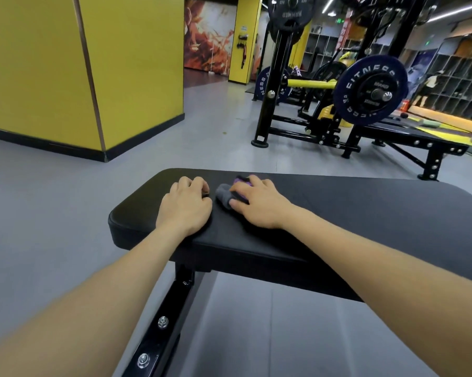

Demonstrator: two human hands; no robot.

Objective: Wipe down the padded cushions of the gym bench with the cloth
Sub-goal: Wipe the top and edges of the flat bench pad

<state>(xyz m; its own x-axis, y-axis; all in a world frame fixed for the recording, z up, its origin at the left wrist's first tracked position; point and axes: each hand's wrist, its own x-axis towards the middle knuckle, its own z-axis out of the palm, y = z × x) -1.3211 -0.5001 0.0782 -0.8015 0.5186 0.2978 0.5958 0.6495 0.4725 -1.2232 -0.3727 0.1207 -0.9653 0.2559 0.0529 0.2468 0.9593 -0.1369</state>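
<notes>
Cloth (230, 192): small, grey and purple, bunched on top of black padded cushion (338, 219), toward far edge near its left end. Right hand (256, 204) lies over cloth, fingers curled round it, pressing it to pad. Left hand (186, 205) rests on cushion just beside cloth, fingers loosely curled, holding nothing.

Judgement: cloth light, soft, limp; bunches readily, so hold flat under palm, not by one corner. Cushion firm, smooth vinyl-like skin; cloth likely slides easily.
</notes>
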